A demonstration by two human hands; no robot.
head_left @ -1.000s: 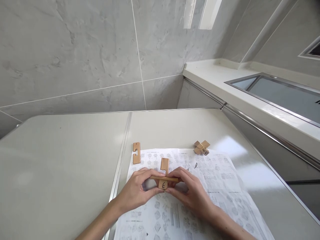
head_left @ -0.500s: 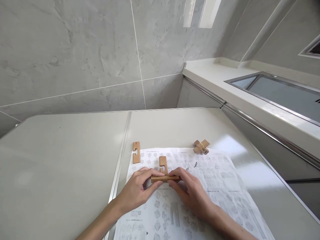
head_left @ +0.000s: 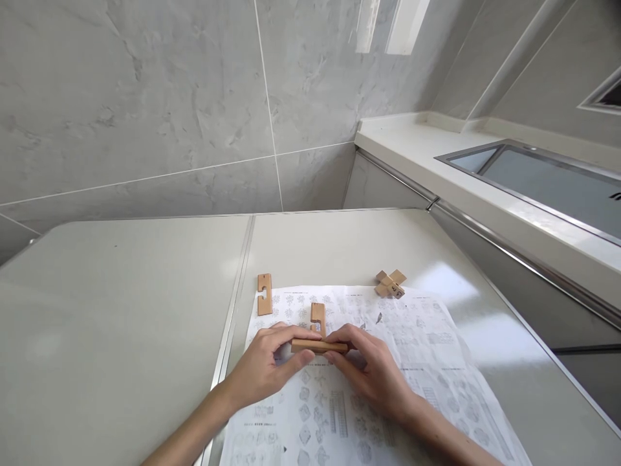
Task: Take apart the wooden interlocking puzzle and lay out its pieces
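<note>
Between both hands, a wooden puzzle piece [head_left: 319, 347] is held crosswise over the printed sheet. My left hand [head_left: 272, 362] pinches its left end between thumb and fingers. At the right end, my right hand [head_left: 369, 366] grips it the same way. Just beyond the fingertips, a notched wooden puzzle piece [head_left: 318, 312] points away from me; its near end is hidden, so I cannot tell whether it joins the held piece. Another notched puzzle piece [head_left: 264, 295] lies at the sheet's upper left corner. Several joined wooden pieces form a cross [head_left: 390, 283] at the sheet's far edge.
The creased paper sheet [head_left: 412, 362], printed with small diagrams, covers the near part of the white table [head_left: 145, 323]. A metal seam [head_left: 236, 294] runs along the table left of the sheet. To the right stands a counter [head_left: 398, 139] with a sink [head_left: 543, 181].
The held piece tilts slightly, its left end a little higher than before. Both hands keep their grip, and the other pieces stay where they were.
</note>
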